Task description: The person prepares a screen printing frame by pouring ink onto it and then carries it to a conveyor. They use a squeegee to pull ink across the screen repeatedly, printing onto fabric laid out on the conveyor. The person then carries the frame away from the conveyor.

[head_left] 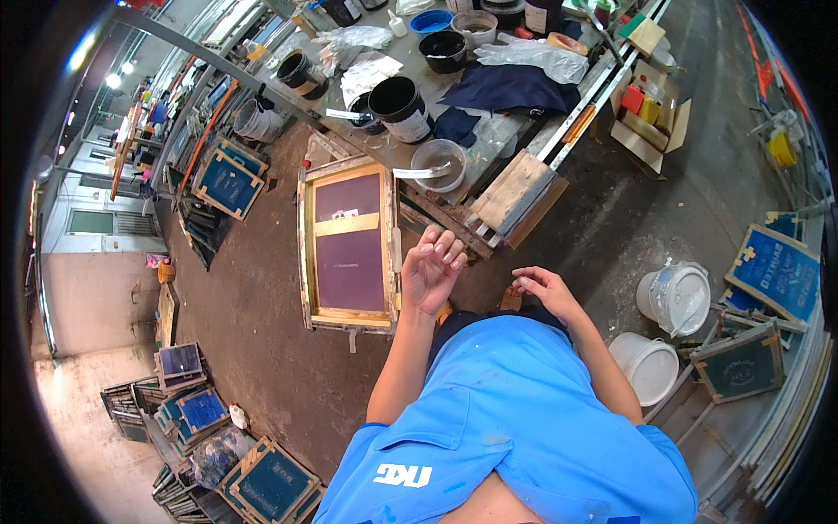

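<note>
My left hand is raised in front of my body, palm toward me, its fingers curled over side by side with nothing visible in them. Just left of it stands a wooden-framed printing screen with a dark purple mesh and a yellow tape strip across it. My right hand hovers near my waist, fingers loosely bent and apart, touching nothing. Ahead of both hands is the worktable's corner, where a wooden block lies. A clear plastic tub with a white strip across its rim sits near that corner.
Black ink buckets, dark cloth and crumpled plastic crowd the table. Two white lidded pails stand at right. An open cardboard box lies beyond. More framed screens lean left and right.
</note>
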### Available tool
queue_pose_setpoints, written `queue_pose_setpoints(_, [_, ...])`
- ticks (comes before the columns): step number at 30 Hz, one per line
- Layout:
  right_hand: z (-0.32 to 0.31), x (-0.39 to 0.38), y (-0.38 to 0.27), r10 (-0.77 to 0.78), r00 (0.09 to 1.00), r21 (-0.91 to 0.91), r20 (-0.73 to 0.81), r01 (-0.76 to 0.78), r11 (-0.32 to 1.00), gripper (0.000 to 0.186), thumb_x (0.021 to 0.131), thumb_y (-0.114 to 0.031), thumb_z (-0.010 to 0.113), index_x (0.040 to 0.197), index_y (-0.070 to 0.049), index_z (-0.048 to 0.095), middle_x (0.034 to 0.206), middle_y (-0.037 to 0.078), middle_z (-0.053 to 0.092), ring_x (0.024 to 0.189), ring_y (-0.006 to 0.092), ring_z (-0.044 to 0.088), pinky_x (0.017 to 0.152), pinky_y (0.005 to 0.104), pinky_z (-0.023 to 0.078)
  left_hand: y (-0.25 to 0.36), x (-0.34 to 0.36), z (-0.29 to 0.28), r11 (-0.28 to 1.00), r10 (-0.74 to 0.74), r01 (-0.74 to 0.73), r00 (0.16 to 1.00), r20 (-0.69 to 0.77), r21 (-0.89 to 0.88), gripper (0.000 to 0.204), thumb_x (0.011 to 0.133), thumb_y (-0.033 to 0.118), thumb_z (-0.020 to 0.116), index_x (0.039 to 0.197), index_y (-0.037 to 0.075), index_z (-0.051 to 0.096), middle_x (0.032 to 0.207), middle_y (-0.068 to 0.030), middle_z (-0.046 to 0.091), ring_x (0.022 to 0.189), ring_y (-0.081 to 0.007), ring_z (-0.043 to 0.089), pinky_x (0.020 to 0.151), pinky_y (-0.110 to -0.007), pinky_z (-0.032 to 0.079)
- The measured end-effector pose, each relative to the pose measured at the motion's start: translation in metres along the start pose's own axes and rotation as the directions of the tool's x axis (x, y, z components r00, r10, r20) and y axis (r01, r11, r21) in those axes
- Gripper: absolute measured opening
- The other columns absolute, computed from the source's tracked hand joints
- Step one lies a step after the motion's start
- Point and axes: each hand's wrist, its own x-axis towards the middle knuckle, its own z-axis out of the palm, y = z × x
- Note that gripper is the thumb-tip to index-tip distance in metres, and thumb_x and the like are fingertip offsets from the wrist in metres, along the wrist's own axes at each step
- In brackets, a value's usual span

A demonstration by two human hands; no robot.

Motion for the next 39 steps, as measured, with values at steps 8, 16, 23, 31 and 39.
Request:
queue_pose_setpoints(8, [-0.010, 0.002, 0.002, 0.000, 0.999, 0.043, -0.042, 0.002, 0.999, 0.030, 0.101, -0.019, 0.061, 0.126, -0.003, 0.065, 0.106, 0.006, 0.069, 0.094, 0.0123, 0.063, 0.086, 0.0288, 0.051, 0.000, 0.002, 0.008, 1.000, -0.002, 0.002, 1.000, 0.004, 0.008, 0.021, 0.088, 0.012, 0.069, 0.101, 0.012, 0.052, 0.083, 0.0004, 0.049, 0.077, -0.0140, 0.048, 0.075, -0.030, 0.046])
queue_pose_setpoints(16, [-0.010, -0.006, -0.011, -0.037, 0.999, -0.010, -0.032, 0.036, 0.999, 0.029, 0.101, -0.022, 0.063, 0.123, -0.004, 0.067, 0.108, 0.005, 0.070, 0.100, 0.0116, 0.063, 0.093, 0.0283, 0.049, 0.026, 0.052, -0.106, 0.461, 0.421, 0.108, 0.847, -0.324, 0.881, 0.055, 0.079, 0.045, 0.084, 0.108, 0.007, 0.057, 0.112, -0.0108, 0.058, 0.102, -0.0223, 0.056, 0.089, -0.037, 0.047])
queue_pose_setpoints(23, [0.014, -0.026, -0.076, -0.149, 0.988, -0.046, 0.045, 0.151, 0.987, 0.029, 0.102, -0.020, 0.063, 0.124, -0.002, 0.066, 0.111, 0.006, 0.071, 0.107, 0.0127, 0.065, 0.094, 0.0282, 0.050, 0.040, 0.135, -0.145, -0.429, 0.637, 0.243, 0.764, 0.101, 0.870, 0.117, 0.060, 0.063, 0.088, 0.148, 0.002, 0.041, 0.160, -0.0285, 0.028, 0.147, -0.0423, 0.029, 0.117, -0.050, 0.029])
queue_pose_setpoints(31, [0.058, -0.018, -0.121, -0.419, 0.905, -0.342, 0.074, 0.418, 0.842, 0.026, 0.096, -0.014, 0.066, 0.121, -0.005, 0.067, 0.099, 0.006, 0.069, 0.092, 0.0164, 0.067, 0.083, 0.0294, 0.051, 0.018, 0.087, -0.092, -0.102, 0.671, -0.124, 0.724, 0.161, 0.987, 0.083, 0.067, 0.020, 0.093, 0.136, 0.001, 0.052, 0.119, -0.0125, 0.068, 0.110, -0.0233, 0.066, 0.094, -0.036, 0.052])
queue_pose_setpoints(39, [0.158, 0.055, -0.184, -0.703, 0.555, -0.710, 0.444, 0.697, 0.102, 0.037, 0.087, -0.027, 0.074, 0.118, -0.007, 0.068, 0.098, 0.011, 0.062, 0.094, 0.0307, 0.061, 0.084, 0.0420, 0.050, 0.016, -0.034, -0.082, 0.216, 0.545, -0.236, 0.834, 0.083, 0.947, 0.078, 0.071, 0.012, 0.087, 0.137, -0.002, 0.050, 0.127, -0.0102, 0.064, 0.114, -0.0215, 0.064, 0.098, -0.035, 0.051])
